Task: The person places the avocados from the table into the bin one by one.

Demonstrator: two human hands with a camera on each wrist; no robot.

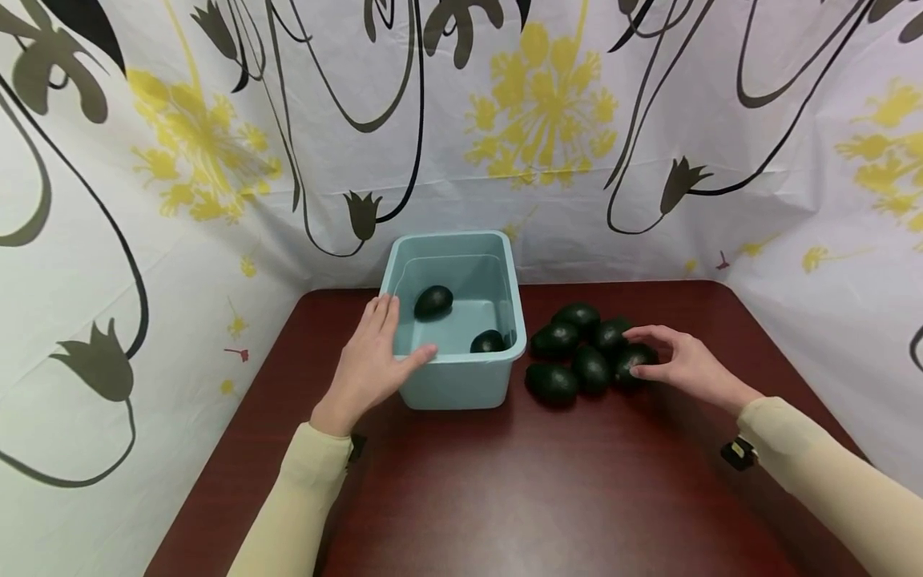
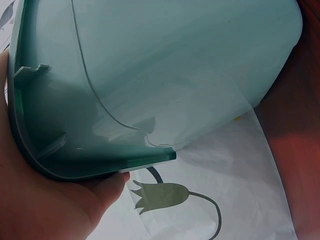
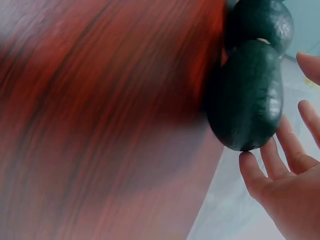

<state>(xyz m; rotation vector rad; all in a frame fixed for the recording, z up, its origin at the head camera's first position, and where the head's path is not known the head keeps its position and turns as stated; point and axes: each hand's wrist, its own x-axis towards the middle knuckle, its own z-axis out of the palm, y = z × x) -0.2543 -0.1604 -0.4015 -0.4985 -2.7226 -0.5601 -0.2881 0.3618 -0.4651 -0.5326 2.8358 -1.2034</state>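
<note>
At the right end of the pile (image 1: 590, 370), my right hand (image 1: 688, 365) arches over one avocado (image 1: 636, 355). Some fingertips (image 3: 246, 162) meet its rounded end and two digits sit clear of it in the right wrist view, so can't tell whether that grip has closed. Avocado is on the tabletop (image 1: 548, 489), right up against its neighbours.

Risks, my call: a tips-only hold on skin that smooth and curved could slip and set it rolling. Pulling sideways could nudge the packed pile and send others off, maybe against the bin (image 1: 457, 386).

Looks: deep green, nearly black, glossy, pale highlight down one side, pear-shaped. Light spot at the narrow end, maybe the stem. No damage that I can make out.

Further out, bin just left of the pile: pale blue-green, plastic-looking, two more avocados (image 1: 433, 303) inside, apart from each other. My left hand (image 1: 366, 358) is at its near left corner, fingers fairly straight along the left rim, thumb over the near rim. Leaning too hard there could tilt or slide the bin, I'd guess.

Behind everything, floral cloth (image 1: 555, 232), white with yellow and grey prints.
</note>
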